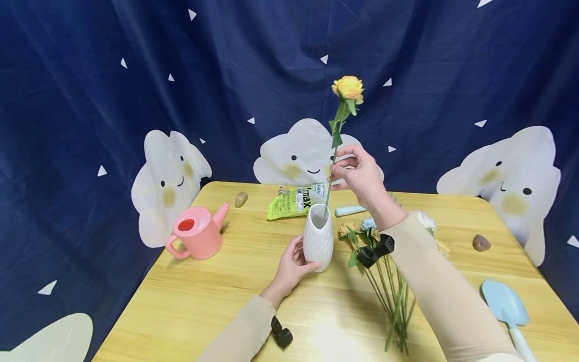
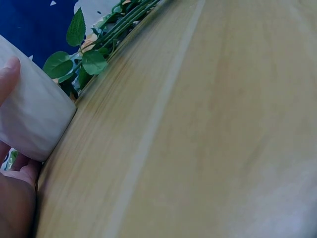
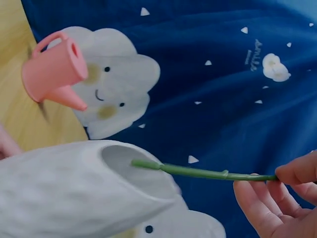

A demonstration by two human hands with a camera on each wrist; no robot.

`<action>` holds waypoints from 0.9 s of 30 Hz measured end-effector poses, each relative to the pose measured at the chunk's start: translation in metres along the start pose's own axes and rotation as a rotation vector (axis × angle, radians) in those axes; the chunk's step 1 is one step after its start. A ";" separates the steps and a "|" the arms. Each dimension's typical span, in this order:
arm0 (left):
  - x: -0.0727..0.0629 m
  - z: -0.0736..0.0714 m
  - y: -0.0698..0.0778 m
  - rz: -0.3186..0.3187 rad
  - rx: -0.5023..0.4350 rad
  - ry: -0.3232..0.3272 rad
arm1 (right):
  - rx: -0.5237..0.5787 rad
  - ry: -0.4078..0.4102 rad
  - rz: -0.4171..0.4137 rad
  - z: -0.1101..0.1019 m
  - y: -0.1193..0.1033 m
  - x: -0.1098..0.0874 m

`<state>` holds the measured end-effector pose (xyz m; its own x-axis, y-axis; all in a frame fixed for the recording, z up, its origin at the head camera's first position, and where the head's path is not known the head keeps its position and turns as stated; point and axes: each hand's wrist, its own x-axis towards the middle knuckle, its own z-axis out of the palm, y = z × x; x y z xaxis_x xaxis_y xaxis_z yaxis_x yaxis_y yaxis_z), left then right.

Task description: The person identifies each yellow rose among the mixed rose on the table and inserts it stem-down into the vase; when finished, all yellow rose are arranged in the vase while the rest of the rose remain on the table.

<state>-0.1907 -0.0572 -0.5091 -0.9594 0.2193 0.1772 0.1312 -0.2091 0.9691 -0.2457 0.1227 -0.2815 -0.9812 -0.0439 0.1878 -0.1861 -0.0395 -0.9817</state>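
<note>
A white textured vase [image 1: 318,244] stands upright on the wooden table, and my left hand [image 1: 294,266] grips its lower part from the left. In the left wrist view the vase's base [image 2: 42,119] rests on the tabletop, with a thumb across its side. Above the vase, my right hand [image 1: 359,176] pinches the green stem of a yellow rose [image 1: 348,89] between thumb and fingers. The lower end of that stem [image 3: 193,172] reaches into the vase's mouth in the right wrist view. Beneath my right forearm lie several more artificial flowers [image 1: 391,291], partly hidden by the sleeve.
Left of the vase sits a pink watering can [image 1: 201,236]. A green packet [image 1: 294,201] lies behind the vase, near a light blue handle [image 1: 350,210]. Stones [image 1: 242,199] lie on both sides. A light blue shovel [image 1: 504,301] is at the right edge.
</note>
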 end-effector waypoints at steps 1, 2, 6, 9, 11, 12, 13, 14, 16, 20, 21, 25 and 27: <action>0.000 0.000 0.000 -0.002 0.003 -0.002 | -0.017 -0.013 0.005 0.002 0.003 -0.001; -0.001 0.001 0.000 -0.003 0.008 -0.003 | -0.034 -0.028 0.011 0.003 0.006 -0.002; 0.003 -0.002 -0.011 -0.011 0.020 0.001 | -0.104 -0.065 0.025 0.007 0.017 -0.006; 0.006 -0.005 -0.021 -0.006 0.026 0.009 | -0.162 -0.091 0.015 0.009 0.024 -0.009; 0.007 -0.006 -0.024 0.003 0.035 0.013 | -0.199 -0.105 -0.008 0.010 0.028 -0.011; 0.008 -0.006 -0.025 0.008 0.038 0.013 | -0.216 -0.110 -0.020 0.010 0.030 -0.012; 0.008 -0.006 -0.025 0.015 0.041 0.011 | -0.229 -0.112 -0.033 0.011 0.032 -0.013; 0.008 -0.006 -0.026 0.022 0.040 0.008 | -0.243 -0.112 -0.045 0.011 0.034 -0.014; 0.008 -0.007 -0.027 0.039 0.041 0.001 | -0.272 -0.109 -0.065 0.012 0.038 -0.016; 0.008 -0.008 -0.029 0.079 0.040 -0.012 | -0.319 -0.104 -0.082 0.013 0.044 -0.021; 0.008 -0.008 -0.029 0.077 0.040 -0.011 | -0.330 -0.106 -0.082 0.015 0.042 -0.024; 0.005 -0.005 -0.018 0.035 0.021 -0.007 | -0.349 -0.104 -0.081 0.017 0.046 -0.027; 0.003 -0.003 -0.009 0.005 0.010 -0.001 | -0.363 -0.098 -0.078 0.018 0.048 -0.028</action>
<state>-0.1955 -0.0575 -0.5175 -0.9584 0.2194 0.1825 0.1386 -0.2012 0.9697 -0.2261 0.1042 -0.3335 -0.9571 -0.1509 0.2475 -0.2835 0.3084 -0.9080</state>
